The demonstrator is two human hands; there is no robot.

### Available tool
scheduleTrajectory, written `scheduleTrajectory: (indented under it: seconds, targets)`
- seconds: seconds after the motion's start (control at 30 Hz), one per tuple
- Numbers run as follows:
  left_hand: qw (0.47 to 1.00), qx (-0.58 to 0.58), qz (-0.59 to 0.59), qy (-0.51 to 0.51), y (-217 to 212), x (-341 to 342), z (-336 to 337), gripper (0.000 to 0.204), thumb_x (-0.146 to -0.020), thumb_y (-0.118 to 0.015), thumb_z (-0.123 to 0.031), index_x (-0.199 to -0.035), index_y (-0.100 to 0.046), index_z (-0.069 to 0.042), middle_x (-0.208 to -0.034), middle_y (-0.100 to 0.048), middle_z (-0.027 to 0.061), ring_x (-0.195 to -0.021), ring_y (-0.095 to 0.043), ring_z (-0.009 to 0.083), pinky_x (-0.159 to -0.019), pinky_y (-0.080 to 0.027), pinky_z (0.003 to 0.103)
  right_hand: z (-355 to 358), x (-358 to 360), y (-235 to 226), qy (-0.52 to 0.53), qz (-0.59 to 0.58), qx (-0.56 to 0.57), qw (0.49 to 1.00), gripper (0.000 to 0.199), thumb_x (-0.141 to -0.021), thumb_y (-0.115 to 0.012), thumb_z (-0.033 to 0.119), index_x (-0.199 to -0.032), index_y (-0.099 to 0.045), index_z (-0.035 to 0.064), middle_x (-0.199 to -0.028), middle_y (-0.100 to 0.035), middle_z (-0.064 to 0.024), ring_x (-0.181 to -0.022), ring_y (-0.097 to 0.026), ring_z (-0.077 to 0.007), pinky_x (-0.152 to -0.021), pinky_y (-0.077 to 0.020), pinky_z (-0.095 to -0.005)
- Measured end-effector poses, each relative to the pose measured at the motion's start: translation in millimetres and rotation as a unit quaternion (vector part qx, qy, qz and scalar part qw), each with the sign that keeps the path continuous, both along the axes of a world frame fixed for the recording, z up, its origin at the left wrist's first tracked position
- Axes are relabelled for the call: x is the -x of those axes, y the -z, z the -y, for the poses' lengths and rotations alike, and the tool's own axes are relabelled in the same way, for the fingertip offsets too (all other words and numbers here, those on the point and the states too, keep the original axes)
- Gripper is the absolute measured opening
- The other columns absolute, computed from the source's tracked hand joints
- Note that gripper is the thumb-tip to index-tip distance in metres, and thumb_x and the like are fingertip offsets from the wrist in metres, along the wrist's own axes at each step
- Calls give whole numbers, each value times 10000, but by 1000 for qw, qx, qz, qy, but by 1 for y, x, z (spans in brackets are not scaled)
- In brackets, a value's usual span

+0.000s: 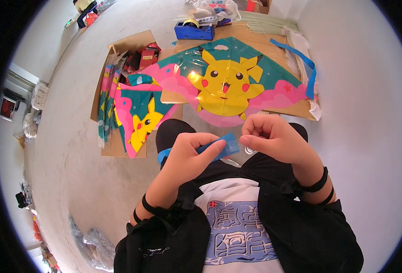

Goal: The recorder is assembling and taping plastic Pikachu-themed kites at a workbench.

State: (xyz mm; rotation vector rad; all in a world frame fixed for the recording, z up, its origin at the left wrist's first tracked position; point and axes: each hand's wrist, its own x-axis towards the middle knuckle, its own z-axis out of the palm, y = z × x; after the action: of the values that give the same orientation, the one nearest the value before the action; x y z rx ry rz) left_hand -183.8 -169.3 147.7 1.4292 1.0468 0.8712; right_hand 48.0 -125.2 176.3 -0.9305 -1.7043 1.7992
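My left hand [189, 152] is pinching a blue strip [228, 144], near me. My right hand [273, 139] is hovering just right of it; I cannot tell whether it is grasping anything. Farther off, 1 large kite [227, 86] is covering a table [251, 34], left of which 1 smaller kite [142, 111] is lying against a cardboard box [130, 42].

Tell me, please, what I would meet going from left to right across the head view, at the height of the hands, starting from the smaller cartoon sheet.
Smaller cartoon sheet, left hand, blue strip's end, right hand, white wall.
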Motion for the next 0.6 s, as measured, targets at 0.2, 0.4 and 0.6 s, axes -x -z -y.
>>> scheduleTrajectory:
  seconds: [0.2, 0.4, 0.6]
  targets:
    - [1000, -10, 3, -3, 0, 2, 2, 206, -936, -620, -144, -873, -708, 31, -777, -695, 45, -716, -597, 65, -653, -454, 222, 1, 3, 7, 25, 28, -22, 999, 174, -892, -709, 161, -815, -594, 55, -682, -485, 94, -611, -394, 3, -520, -307, -184]
    - [999, -38, 23, 7, -1, 3, 2, 210, -906, -669, -182, -927, -708, 24, -795, -688, 45, -689, -591, 76, -622, -456, 213, 2, 8, 8, 28, 115, -109, 987, 222, -828, -770, 195, -809, -588, 68, -614, -415, 87, -566, -345, -19, -493, -268, -218]
    - [996, -66, -68, -6, 3, 1, 1, 178, -866, -717, -154, -925, -710, 14, -738, -655, 28, -627, -525, 45, -556, -403, 208, 4, 12, 7, 47, 141, -157, 976, 229, -821, -771, 200, -813, -585, 68, -585, -393, 61, -553, -346, -41, -494, -275, -245]
